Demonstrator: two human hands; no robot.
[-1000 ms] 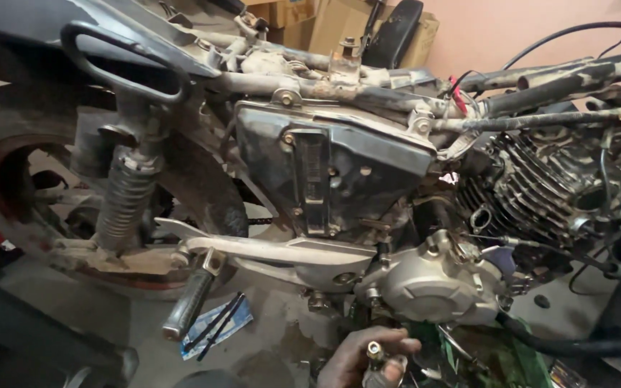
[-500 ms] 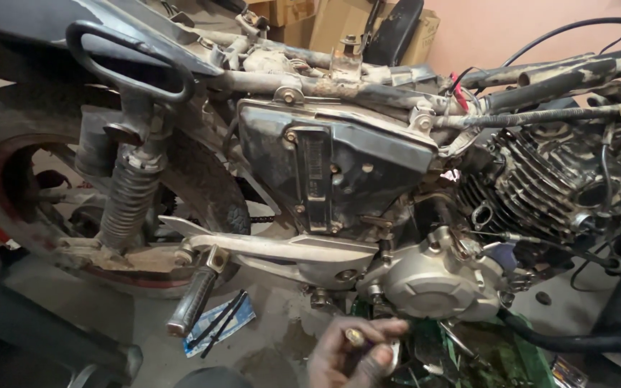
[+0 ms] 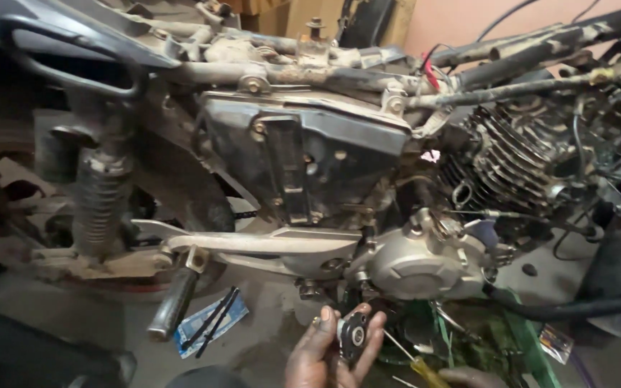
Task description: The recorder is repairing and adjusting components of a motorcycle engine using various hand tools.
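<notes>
The left hand comes up from the bottom edge, palm toward the camera, and its grip is clamped on a small black part with a pale round centre. The thumb presses on the part's left side, the fingers wrap its right side, so the part sits right in the middle of the grip, face out and in plain sight.

Down at the lower right, only a sliver of the right hand shows at the frame's edge; whether its grip is apart or together, I cannot tell. Just left of it lies a screwdriver with a yellow handle, its thin shaft running up toward the left hand.

Directly above the held part hangs the grey engine cover of the stripped motorcycle, near the fingertips but not touching them. Up and to the right of the grip sit the dark cylinder fins. Left of the grip, a black footpeg slants down toward the floor, and just beside it a blue and white packet lies flat with two dark strips across it. Far up and left stands the rear shock spring. Right of the grip, a green crate holds a tangle of bits.
</notes>
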